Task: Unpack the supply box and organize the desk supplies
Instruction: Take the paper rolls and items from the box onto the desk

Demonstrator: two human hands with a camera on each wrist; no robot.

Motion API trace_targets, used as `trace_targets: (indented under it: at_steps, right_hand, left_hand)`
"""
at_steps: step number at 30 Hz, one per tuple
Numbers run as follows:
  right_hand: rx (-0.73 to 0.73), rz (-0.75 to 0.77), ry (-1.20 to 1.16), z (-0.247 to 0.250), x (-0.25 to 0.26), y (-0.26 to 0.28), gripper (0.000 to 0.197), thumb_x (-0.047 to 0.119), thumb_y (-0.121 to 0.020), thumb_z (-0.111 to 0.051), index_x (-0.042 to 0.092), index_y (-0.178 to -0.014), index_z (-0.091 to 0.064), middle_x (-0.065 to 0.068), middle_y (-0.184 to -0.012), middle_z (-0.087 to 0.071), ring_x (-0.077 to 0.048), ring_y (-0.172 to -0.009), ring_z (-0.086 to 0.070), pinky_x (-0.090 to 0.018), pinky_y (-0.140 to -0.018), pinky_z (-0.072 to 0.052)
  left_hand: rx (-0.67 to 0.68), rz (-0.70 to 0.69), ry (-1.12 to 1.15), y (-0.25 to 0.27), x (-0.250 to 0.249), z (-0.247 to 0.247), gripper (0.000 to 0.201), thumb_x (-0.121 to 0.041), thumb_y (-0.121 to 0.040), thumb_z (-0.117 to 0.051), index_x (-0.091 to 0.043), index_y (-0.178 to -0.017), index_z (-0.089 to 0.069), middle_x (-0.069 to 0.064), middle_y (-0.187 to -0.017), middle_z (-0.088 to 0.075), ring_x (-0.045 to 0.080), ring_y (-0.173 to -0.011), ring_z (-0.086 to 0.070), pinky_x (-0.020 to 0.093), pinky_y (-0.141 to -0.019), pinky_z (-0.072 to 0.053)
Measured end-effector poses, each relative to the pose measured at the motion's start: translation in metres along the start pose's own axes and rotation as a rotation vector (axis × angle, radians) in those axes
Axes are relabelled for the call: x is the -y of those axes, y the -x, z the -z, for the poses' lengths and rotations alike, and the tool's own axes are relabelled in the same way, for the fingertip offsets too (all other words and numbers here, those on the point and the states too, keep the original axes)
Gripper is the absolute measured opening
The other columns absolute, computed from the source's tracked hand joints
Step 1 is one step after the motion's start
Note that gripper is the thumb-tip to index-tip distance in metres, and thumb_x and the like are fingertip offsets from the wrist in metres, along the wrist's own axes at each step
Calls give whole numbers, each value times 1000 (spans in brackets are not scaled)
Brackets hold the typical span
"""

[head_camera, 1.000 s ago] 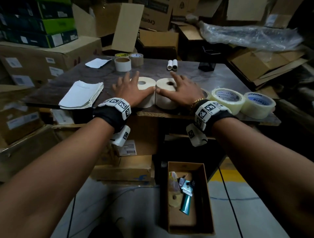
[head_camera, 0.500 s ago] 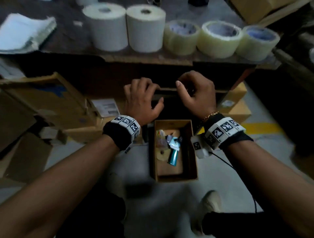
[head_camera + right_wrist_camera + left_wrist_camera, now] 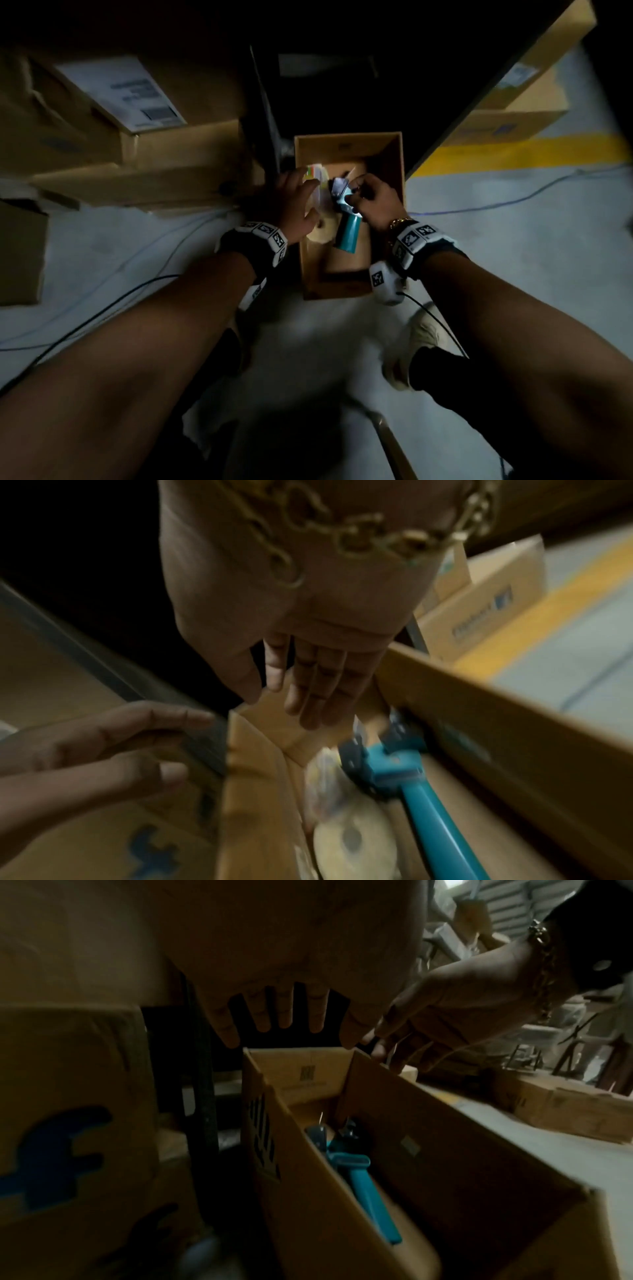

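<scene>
An open cardboard supply box (image 3: 346,140) stands on the floor below me. Inside lie a teal-handled tape dispenser (image 3: 347,234), a pale tape roll (image 3: 323,230) and a pack of coloured notes (image 3: 315,171). My left hand (image 3: 308,192) hovers over the box's left side with fingers straight and spread, holding nothing. My right hand (image 3: 356,192) reaches down over the dispenser's head, and I cannot tell whether it touches it. The left wrist view shows my left hand (image 3: 274,1026) above the box (image 3: 445,1150) and dispenser (image 3: 363,1177). In the right wrist view my right hand (image 3: 301,704) hangs above the dispenser (image 3: 411,791) and roll (image 3: 352,840).
Large cardboard boxes (image 3: 120,144) crowd the left and another box (image 3: 513,116) lies at the right by a yellow floor stripe (image 3: 513,150). A dark table leg (image 3: 267,113) stands by the box's far left corner. Cables (image 3: 102,308) cross the floor. My shoe (image 3: 418,342) is below the box.
Both hands left the paper rolls on the tabletop and dropped to the box on the floor. My view tilted down from the table to the box.
</scene>
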State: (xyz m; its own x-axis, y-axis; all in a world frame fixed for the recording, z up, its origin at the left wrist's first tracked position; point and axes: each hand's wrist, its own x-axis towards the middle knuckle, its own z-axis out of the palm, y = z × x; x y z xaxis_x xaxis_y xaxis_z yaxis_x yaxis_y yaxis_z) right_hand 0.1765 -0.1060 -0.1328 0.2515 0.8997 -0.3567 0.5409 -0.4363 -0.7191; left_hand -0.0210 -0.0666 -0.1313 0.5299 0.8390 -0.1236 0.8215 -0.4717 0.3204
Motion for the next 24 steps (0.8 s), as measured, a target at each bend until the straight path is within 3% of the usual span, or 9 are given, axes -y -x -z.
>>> trace_targets:
  at_steps: [3, 6, 9, 11, 13, 17, 19, 21, 24]
  right_hand:
    - [89, -101, -33, -27, -11, -22, 22, 18, -82, -65, 34, -97, -62, -1, -101, -69, -18, -87, -63, -28, -80, -50]
    - [156, -191, 0, -56, -32, -53, 32, 28, -77, -62, 31, -108, -62, -5, -115, -67, -23, -104, -62, -34, -100, -46]
    - [232, -207, 22, -84, -57, -78, 54, 39, -59, -52, 37, -113, -55, -9, -116, -68, -32, -109, -63, -46, -100, -48]
    - [257, -238, 42, -87, -38, -73, 56, 24, -74, -56, 31, -129, -51, -8, -114, -66, -28, -105, -62, -38, -95, -50]
    - [221, -248, 39, -94, -32, -74, 54, 12, -86, -54, 24, -138, -47, -9, -118, -64, -26, -105, -61, -32, -91, -48]
    - [167, -153, 5, -117, -29, -87, 50, 19, -87, -56, 15, -136, -47, -13, -126, -64, -30, -114, -63, -36, -97, -48]
    - [201, -152, 52, -125, -24, -93, 49, 13, -95, -53, 6, -142, -41, -18, -137, -56, -33, -127, -54, -31, -102, -41]
    - [205, -174, 169, -129, -24, -99, 51, 10, -99, -47, -1, -147, -31, -21, -150, -40, -34, -138, -41, -34, -110, -33]
    - [232, -104, 215, -131, -18, -107, 48, 11, -102, -45, -3, -146, -34, -20, -151, -39, -33, -137, -42, -31, -107, -32]
  left_hand:
    - [46, -10, -11, -8, 10, -29, 73, -36, -84, -60, -21, -149, -30, 9, -162, -8, 32, -147, -9, 45, -119, -6]
    - [52, -34, 2, -17, 23, -60, 83, -36, -88, -59, -20, -154, -12, 8, -162, 7, 31, -149, 7, 39, -116, 9]
    - [56, -12, -58, -21, 32, -85, 87, -41, -89, -55, -23, -154, -1, 4, -162, 12, 28, -149, 9, 54, -119, -11]
    - [53, 7, -64, -22, 35, -93, 85, -42, -88, -50, -28, -153, 2, 1, -162, 14, 26, -150, 8, 62, -113, -20]
    - [42, -7, -60, -22, 38, -94, 82, -43, -87, -43, -30, -153, 3, 1, -162, 12, 28, -150, 6, 65, -110, -22]
    - [29, -27, -54, -22, 40, -96, 78, -45, -86, -36, -29, -153, 0, 3, -162, 9, 31, -149, 3, 64, -109, -24]
    - [12, -20, -42, -24, 38, -99, 76, -42, -87, -38, -29, -153, -2, 4, -163, 7, 31, -149, 2, 63, -110, -21]
    - [-9, -20, -61, -26, 38, -101, 76, -42, -87, -38, -29, -153, -4, 5, -163, 4, 32, -149, 0, 64, -111, -19]
    - [-21, -28, -96, -27, 40, -102, 78, -41, -86, -40, -30, -153, -4, 6, -163, 3, 33, -149, -2, 63, -111, -19]
